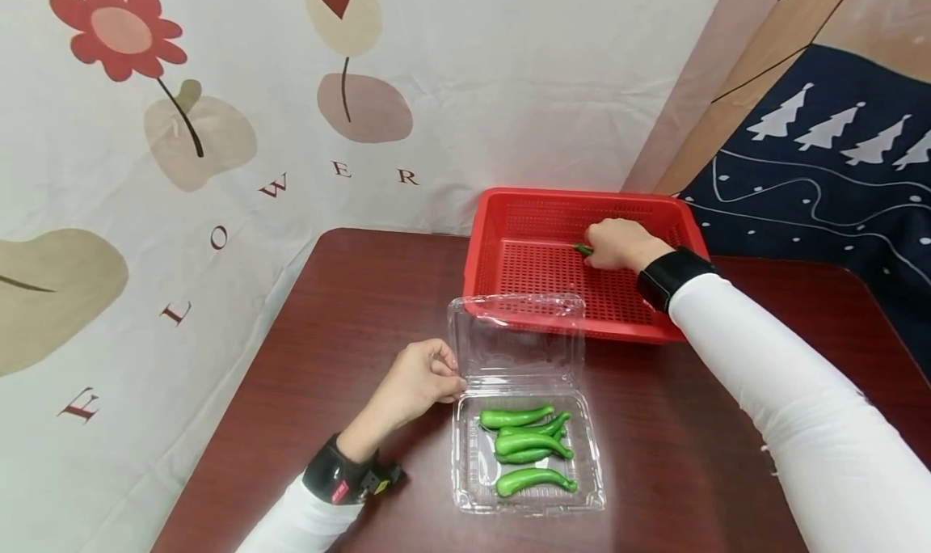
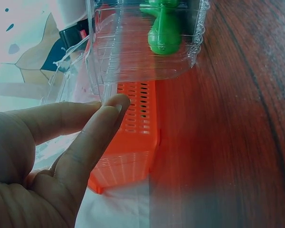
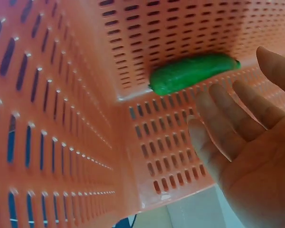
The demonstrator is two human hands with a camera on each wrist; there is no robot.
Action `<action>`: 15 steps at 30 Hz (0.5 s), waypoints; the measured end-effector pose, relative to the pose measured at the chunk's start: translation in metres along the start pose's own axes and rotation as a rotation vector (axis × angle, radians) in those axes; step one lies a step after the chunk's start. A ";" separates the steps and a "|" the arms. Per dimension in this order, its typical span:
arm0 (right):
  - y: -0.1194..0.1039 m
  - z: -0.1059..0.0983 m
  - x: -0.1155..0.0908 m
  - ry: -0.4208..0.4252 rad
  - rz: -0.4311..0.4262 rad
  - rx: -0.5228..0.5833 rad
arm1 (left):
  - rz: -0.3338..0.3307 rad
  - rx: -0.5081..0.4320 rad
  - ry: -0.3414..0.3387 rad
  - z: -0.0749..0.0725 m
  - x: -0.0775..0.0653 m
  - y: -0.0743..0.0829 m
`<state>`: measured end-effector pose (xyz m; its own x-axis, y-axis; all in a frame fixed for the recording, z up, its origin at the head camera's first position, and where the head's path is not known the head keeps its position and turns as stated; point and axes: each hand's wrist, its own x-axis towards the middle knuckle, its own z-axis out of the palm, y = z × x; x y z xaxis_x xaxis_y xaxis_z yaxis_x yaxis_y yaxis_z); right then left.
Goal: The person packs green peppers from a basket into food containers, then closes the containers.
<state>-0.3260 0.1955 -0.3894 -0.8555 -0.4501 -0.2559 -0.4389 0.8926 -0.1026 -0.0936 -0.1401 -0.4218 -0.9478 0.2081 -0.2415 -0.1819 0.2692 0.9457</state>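
Observation:
A clear plastic clamshell box (image 1: pixel 470 466) stands on the table with its lid (image 1: pixel 520 347) raised. Several green peppers (image 1: pixel 534 442) lie in its base. My left hand (image 1: pixel 424 382) pinches the box's left edge by the hinge; in the left wrist view thumb and fingertip (image 2: pixel 116 100) meet at that clear edge. My right hand (image 1: pixel 618 244) reaches down into a red basket (image 1: pixel 476 270). There, in the right wrist view, a green pepper (image 3: pixel 194 72) lies along the basket's wall, and my right hand (image 3: pixel 249 137) is beside it, fingers extended and palm bare.
The basket stands behind the box, and the raised lid overlaps its front rim in the head view. A dark red wooden table (image 1: pixel 349 310) carries both. Behind it hangs a printed cloth (image 1: pixel 465 84) with flowers and letters; a navy one (image 1: pixel 807 165) is at the right.

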 end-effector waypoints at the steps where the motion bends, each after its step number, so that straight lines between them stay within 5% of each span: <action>1: 0.002 0.001 0.000 -0.005 0.005 -0.007 | 0.002 0.002 -0.001 0.000 0.000 0.000; 10: 0.011 0.007 0.000 -0.033 0.010 0.018 | -0.001 -0.002 -0.002 -0.001 0.001 -0.001; 15: 0.011 0.008 -0.001 -0.087 0.020 0.185 | -0.003 0.003 0.003 0.001 0.001 -0.001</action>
<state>-0.3281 0.2056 -0.3977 -0.8331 -0.4357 -0.3406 -0.3573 0.8941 -0.2699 -0.0942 -0.1396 -0.4233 -0.9480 0.2049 -0.2436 -0.1838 0.2727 0.9444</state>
